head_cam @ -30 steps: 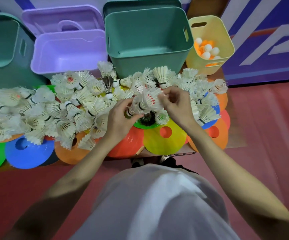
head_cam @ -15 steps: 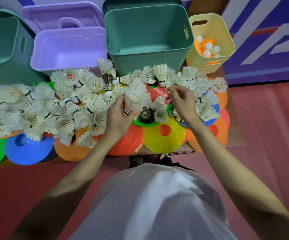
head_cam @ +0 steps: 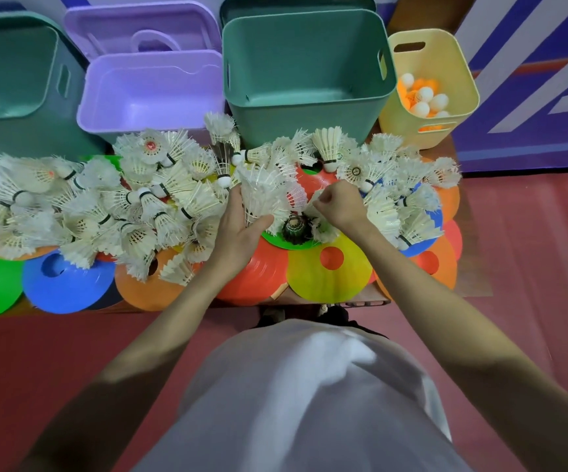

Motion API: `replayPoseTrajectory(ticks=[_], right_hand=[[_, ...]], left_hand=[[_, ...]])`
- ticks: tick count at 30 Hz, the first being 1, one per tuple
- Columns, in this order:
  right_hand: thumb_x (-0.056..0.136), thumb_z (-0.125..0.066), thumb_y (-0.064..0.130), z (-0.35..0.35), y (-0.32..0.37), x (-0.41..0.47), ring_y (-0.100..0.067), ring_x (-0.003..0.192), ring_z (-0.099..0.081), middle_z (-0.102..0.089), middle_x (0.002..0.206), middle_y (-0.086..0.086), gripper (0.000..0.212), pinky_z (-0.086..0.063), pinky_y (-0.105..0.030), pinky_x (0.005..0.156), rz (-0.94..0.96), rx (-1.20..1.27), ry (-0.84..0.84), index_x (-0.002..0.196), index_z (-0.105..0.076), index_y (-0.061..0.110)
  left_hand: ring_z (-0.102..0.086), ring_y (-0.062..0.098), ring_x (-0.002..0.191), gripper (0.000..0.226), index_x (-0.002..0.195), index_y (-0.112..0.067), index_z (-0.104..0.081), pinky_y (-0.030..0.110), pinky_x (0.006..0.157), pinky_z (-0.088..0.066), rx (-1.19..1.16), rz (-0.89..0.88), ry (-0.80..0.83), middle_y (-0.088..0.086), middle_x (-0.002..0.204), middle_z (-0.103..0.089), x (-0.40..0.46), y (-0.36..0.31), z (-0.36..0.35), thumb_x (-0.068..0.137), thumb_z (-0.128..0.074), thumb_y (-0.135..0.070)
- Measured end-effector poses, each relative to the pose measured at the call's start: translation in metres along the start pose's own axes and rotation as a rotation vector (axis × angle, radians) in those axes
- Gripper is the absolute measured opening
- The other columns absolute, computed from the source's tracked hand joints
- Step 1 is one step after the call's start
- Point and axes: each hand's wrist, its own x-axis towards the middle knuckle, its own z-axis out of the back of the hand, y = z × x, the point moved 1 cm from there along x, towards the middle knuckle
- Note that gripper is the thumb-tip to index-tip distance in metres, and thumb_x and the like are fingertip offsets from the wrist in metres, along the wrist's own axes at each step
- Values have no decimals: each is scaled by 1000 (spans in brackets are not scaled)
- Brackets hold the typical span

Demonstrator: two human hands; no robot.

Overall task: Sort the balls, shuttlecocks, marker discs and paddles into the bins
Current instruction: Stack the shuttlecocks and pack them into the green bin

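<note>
White shuttlecocks (head_cam: 105, 206) cover coloured marker discs (head_cam: 330, 267) on the table. Left hand (head_cam: 238, 229) grips a stack of shuttlecocks (head_cam: 262, 195). Right hand (head_cam: 338, 206) is curled, pinching a shuttlecock (head_cam: 314, 204) beside the stack. Green bin (head_cam: 306, 73) sits just behind.

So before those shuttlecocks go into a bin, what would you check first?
1. Left hand grips its bunch of shuttlecocks: ok.
2. Right hand has a firm pinch on a shuttlecock: cannot tell, fingers curled over it.
3. Green bin behind the pile open with room: ok.
4. Purple bin open too: ok.
5. Yellow bin holds balls only: ok.
</note>
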Motion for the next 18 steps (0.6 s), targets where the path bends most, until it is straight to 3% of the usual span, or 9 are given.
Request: replayPoseTrajectory(ticks=[2,5,6,8,11,15,18], right_hand=[[76,-61,10,1,4,1,-37,75,-65,-66,76,-27,20,-54,-44,64,29,-2,9,72,-67,-8],[75,-57,9,15,12,-2,-38,70,-62,-66,72,-25,20,-53,-44,64,102,-86,-71,69,-67,-7],[76,-55,9,21,14,-4,-37,68,-60,-65,69,-23,20,-52,-43,66,142,-113,-117,67,-66,-6],[80,-54,8,34,19,-10,-35,74,-56,-64,72,-19,18,-48,-42,70,199,-125,-209,70,-65,-2],[87,-53,10,52,28,-19,-32,83,-52,-61,80,-13,12,-41,-39,70,264,-39,-328,81,-61,3],[93,-55,15,73,45,-34,-21,82,-51,-59,81,3,12,-38,-30,72,401,296,-475,86,-61,7],[93,-59,13,84,56,-42,-16,80,-50,-61,81,4,11,-38,-27,74,507,390,-447,84,-63,8]], left_hand=[[-44,15,129,66,140,-15,-32,35,110,-34,-23,44,9,1,140,-48,0,0,0,81,-57,-28],[-46,-2,117,55,133,-24,-32,13,100,-33,-35,78,23,-17,129,-49,0,-1,1,85,-60,-27],[-43,-2,121,57,134,-23,-31,13,103,-31,-32,87,29,-18,134,-47,1,1,1,88,-62,-30],[-34,8,137,79,147,-17,-22,29,115,-27,-10,81,31,-5,149,-38,2,1,2,87,-63,-48],[-41,19,135,91,142,-16,-26,47,112,-34,50,46,19,7,145,-44,5,-2,1,77,-59,-70],[-47,17,130,89,139,-16,-34,47,108,-40,97,39,-15,2,140,-50,12,-4,1,74,-61,-71],[-50,11,126,82,139,-18,-39,41,107,-42,109,3,-22,-4,138,-52,18,-4,1,76,-66,-63]])
